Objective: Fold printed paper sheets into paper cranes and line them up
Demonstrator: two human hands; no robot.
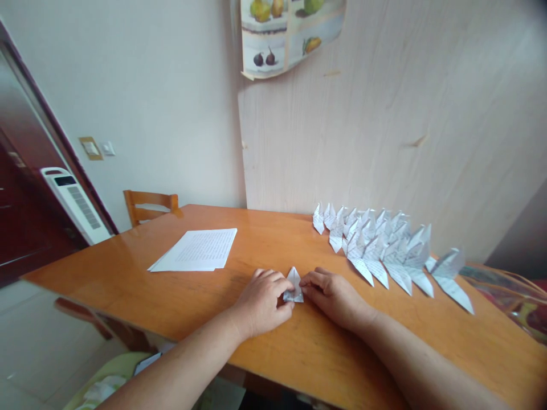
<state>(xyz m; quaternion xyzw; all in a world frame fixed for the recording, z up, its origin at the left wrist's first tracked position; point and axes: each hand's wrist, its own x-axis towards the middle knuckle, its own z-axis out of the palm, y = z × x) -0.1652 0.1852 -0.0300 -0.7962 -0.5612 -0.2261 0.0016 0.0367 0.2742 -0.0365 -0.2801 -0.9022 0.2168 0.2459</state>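
A small piece of folded paper (293, 292), white and pointed at its far end, lies on the wooden table (196, 307) in front of me. My left hand (265, 299) grips its left side, thumb near the lower edge and fingers curled at the side. From the right, my right hand (331, 293) pinches the paper's right edge between thumb and forefinger. Parts of both side edges are hidden under my fingertips.
Several folded paper figures (367, 245) stand in rows at the back right. A stack of printed sheets (199, 250) lies at the left. Behind the table are a wooden chair (149, 200) and a wall with a fruit poster (273, 40). Clear plastic (504, 290) sits beyond the right edge.
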